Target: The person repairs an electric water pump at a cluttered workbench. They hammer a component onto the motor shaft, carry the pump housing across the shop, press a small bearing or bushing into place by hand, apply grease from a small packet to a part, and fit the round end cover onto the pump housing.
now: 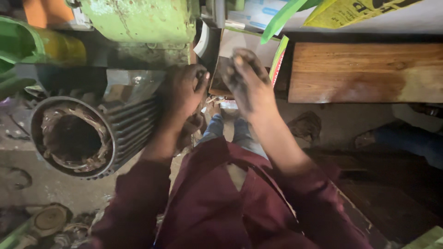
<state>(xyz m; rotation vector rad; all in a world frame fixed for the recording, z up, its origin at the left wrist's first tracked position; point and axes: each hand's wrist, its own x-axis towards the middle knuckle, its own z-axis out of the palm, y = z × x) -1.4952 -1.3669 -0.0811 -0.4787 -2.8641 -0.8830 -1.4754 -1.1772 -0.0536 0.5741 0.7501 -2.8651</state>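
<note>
Motor housing lying open-ended, windings exposed, end cover off. Left hand curled against its finned far right end; right hand raised, fingers loosely open, holding nothing.

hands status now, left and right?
Left hand: curled against the finned motor housing; holding anything, cannot tell.
Right hand: raised, blurred, apparently empty.

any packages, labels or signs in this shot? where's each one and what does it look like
Yellow printed sheet or bag: top right, crumpled, yellow with dark print.
White and blue printed package: top centre, partly hidden behind a green strip.
Brown cardboard box: centre, just behind the raised right hand, open flap, with a green, white and red printed edge on its right side.
No screens in view.
</note>
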